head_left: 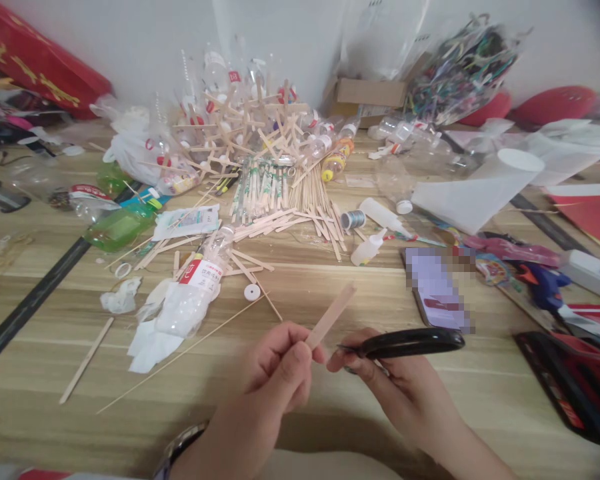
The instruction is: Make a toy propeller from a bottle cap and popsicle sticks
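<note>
My left hand [283, 370] pinches a flat wooden craft stick [331, 317] between thumb and fingers, its free end slanting up to the right. Close beside it, my right hand [393, 387] is closed on black-handled scissors [415, 342]. Their handle loop points right, and a short bit of dark metal shows near the fingertips; the rest of the blades is hidden. The scissors and the craft stick are apart. Beyond my hands, a small white disc [252, 292] with a centre hole lies on the wooden table [300, 460].
A clear plastic bottle [200, 283] lies left of centre, near a thin skewer [180, 357]. Craft sticks and bottles pile up behind. Glue bottles [369, 248], a wire spool [353, 219], a phone [435, 290] and a blue glue gun [543, 283] lie to the right.
</note>
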`<move>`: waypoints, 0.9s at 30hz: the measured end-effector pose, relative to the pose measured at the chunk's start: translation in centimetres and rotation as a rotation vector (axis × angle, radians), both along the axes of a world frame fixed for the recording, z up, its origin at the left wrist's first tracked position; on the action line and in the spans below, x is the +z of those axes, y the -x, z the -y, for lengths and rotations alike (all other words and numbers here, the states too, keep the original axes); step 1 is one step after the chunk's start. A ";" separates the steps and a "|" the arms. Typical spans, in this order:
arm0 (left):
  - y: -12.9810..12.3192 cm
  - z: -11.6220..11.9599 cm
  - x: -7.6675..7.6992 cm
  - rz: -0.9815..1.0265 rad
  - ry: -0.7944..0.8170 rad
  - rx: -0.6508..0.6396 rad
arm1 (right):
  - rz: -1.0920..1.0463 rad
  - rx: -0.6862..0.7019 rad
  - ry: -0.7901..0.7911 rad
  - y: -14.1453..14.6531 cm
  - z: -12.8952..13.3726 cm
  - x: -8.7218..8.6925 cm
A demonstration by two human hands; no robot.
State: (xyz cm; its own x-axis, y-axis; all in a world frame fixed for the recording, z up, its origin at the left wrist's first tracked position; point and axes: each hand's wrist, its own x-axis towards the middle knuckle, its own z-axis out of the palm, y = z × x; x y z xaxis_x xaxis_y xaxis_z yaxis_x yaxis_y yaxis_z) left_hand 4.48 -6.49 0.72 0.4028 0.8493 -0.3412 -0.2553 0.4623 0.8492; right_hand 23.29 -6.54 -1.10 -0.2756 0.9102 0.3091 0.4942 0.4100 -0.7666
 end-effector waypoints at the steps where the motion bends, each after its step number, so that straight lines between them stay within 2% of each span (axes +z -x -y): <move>1: 0.0 0.0 0.1 -0.072 -0.030 -0.021 | 0.010 -0.013 -0.013 0.0 0.1 0.1; 4: -0.2 0.2 0.5 -0.282 -0.139 -0.051 | 0.058 -0.025 -0.065 0.3 0.6 0.7; 13: -0.6 0.7 0.9 -0.625 -0.417 0.050 | 0.121 0.008 -0.018 1.2 1.1 2.0; 27: -0.7 1.2 0.2 -0.822 -0.536 0.014 | 0.196 0.012 0.064 1.2 1.2 2.0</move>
State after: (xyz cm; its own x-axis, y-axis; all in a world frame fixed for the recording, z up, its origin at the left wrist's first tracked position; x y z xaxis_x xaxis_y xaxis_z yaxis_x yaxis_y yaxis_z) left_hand 5.14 -7.65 0.96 0.2013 0.9764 -0.0785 0.5072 -0.0353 0.8611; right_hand 22.09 -7.73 0.88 -0.3357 0.9227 0.1897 0.6320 0.3700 -0.6809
